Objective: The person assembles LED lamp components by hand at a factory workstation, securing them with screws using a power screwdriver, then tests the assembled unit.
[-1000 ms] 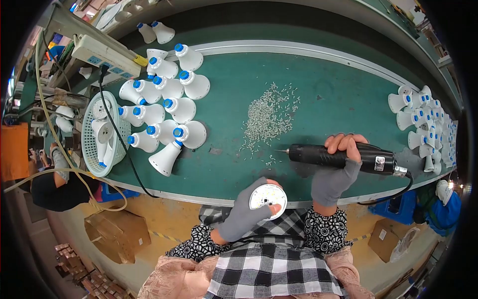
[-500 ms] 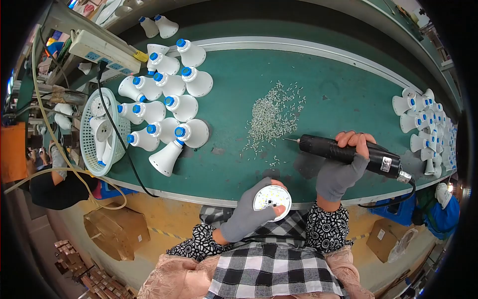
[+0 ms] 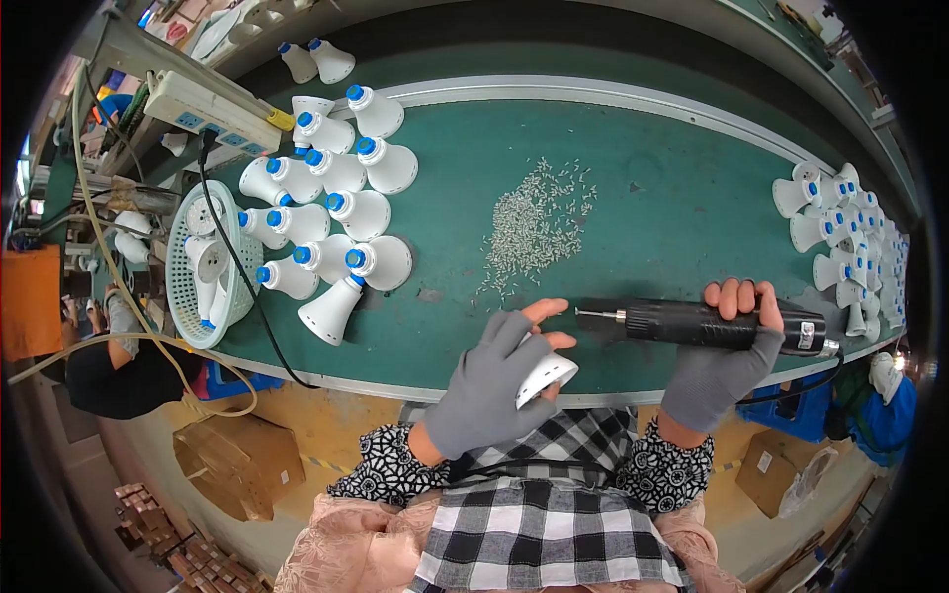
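My left hand, in a grey fingerless glove, holds a white lamp housing tilted on its side near the table's front edge. Its index finger reaches out beside the tip of the black electric screwdriver. A tiny screw seems to sit on that tip. My right hand, gloved the same way, is wrapped round the screwdriver's body, which lies level and points left. Just beyond my left fingers a pile of small screws is spread on the green table.
White lamp housings with blue caps stand at the left, beside a pale green basket of parts. A black cable runs past them from a power strip. More housings crowd the right end. Other people are at both sides.
The screwdriver has moved right and down, away from the screws, and turned level. My left hand has risen and tipped the lamp housing from face up onto its side, with its index finger now extended.
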Available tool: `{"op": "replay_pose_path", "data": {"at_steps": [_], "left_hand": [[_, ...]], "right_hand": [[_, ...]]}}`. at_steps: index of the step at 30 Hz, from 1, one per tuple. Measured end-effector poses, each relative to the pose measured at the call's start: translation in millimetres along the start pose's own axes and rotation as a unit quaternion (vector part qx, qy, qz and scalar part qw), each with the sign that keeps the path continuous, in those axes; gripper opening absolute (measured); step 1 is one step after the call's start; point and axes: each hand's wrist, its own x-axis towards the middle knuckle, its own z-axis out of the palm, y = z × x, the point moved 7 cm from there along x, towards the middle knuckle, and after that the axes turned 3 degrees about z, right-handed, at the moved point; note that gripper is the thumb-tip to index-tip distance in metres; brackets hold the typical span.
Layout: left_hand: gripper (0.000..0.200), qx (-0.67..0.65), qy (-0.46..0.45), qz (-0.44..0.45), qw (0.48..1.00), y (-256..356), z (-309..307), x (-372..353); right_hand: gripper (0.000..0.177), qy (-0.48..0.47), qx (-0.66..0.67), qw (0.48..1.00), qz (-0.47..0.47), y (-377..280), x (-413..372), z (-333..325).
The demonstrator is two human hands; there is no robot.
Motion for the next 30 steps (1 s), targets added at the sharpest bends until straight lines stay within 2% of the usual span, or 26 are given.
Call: {"op": "replay_pose_path", "data": {"at_steps": [2,8,14,20,23,26,30], "left_hand": [[0.043,0.009,-0.009,0.024,1.0,5,5,0],[0.042,0.187,0.025,0.169,0.967,23,15,-4],[0.04,0.189,0.004,0.151,0.97,27,15,-4],[0.051,0.076,-0.021,0.057,0.995,20,14,-6],[0.054,0.038,-0.039,0.04,0.998,16,17,-6],[0.05,-0.074,-0.063,-0.019,0.995,16,16,-5],[0.051,-0.15,-0.064,-0.041,0.986,16,19,-7]], "right_hand": [[0.012,-0.001,0.026,1.0,0.015,-7,-1,-5],[0.011,0.002,0.021,0.999,0.035,-14,-8,-8],[0.009,-0.003,0.02,0.999,0.04,-16,-13,-6],[0.01,-0.015,0.05,0.998,0.033,-19,-11,-11],[0.011,-0.015,0.057,0.998,0.025,-20,-12,-11],[0.011,-0.011,0.072,0.997,0.027,-20,-11,-14],[0.011,0.006,0.074,0.997,0.031,-18,-11,-16]]}}
